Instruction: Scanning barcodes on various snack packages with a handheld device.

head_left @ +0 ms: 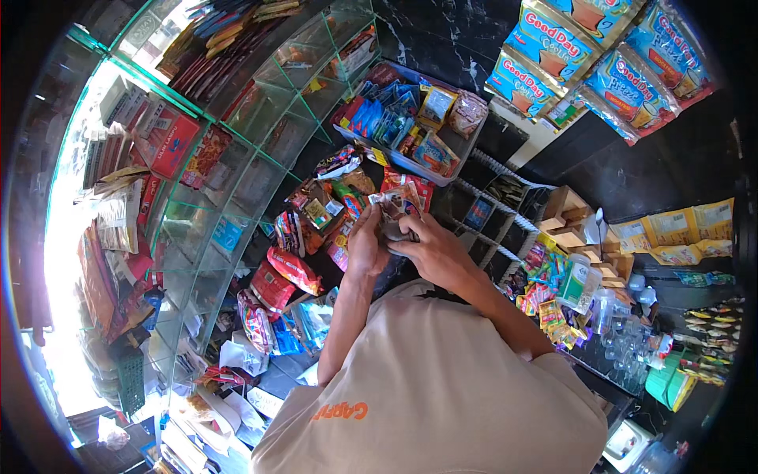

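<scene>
Between my hands is a small brown printed sachet [398, 201], held up by its lower part. My left hand [366, 240] pinches its left edge with the thumb. The curled fingers of my right hand [417, 237] grip its lower right side, and something greyish shows between the hands. Just behind the sachet lies a red packet [414, 183]. Further back stands a plastic tub [408, 159] filled with sachets. Left of my hands is a loose pile of snack packets, with a red packet [293, 269] and a dark red packet [271, 287] nearer my body.
Glass shelving [237, 139] with packaged goods curves along the left. Strips of coffee sachets [556, 47] hang at the upper right. A divided rack [482, 207], a wooden holder [565, 210], a lidded jar [574, 284] and drinking glasses [628, 343] stand on the right.
</scene>
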The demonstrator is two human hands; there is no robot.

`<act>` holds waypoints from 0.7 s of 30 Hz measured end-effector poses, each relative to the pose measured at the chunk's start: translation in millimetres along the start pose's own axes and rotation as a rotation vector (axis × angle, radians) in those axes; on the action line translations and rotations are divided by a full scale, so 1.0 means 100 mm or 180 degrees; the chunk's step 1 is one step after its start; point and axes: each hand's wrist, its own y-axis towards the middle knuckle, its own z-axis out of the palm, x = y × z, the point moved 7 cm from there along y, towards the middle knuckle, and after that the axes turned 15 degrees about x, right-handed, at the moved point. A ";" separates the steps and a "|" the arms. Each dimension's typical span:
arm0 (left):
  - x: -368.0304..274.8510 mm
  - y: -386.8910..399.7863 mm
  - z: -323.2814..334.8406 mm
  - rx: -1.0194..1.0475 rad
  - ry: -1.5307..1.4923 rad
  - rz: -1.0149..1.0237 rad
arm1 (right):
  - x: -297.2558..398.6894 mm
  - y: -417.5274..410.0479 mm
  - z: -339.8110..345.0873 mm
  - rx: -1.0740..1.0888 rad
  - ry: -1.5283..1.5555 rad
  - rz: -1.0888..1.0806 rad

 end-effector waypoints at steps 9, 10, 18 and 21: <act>-0.14 -0.15 0.10 -0.0035 -0.0008 0.0176 | -0.39 -0.25 -0.27 0.0190 0.0501 0.0274; -0.14 -0.16 0.07 0.0003 0.0033 0.0196 | -0.51 -0.28 -0.30 0.0120 0.0569 0.0381; -0.08 -0.17 0.28 -0.0030 0.0650 0.0281 | -0.50 -0.06 -0.59 -0.0969 0.0942 0.0458; -0.02 -0.15 0.32 0.0164 0.0676 0.0298 | -0.41 0.01 -0.52 -0.1042 0.0886 0.0538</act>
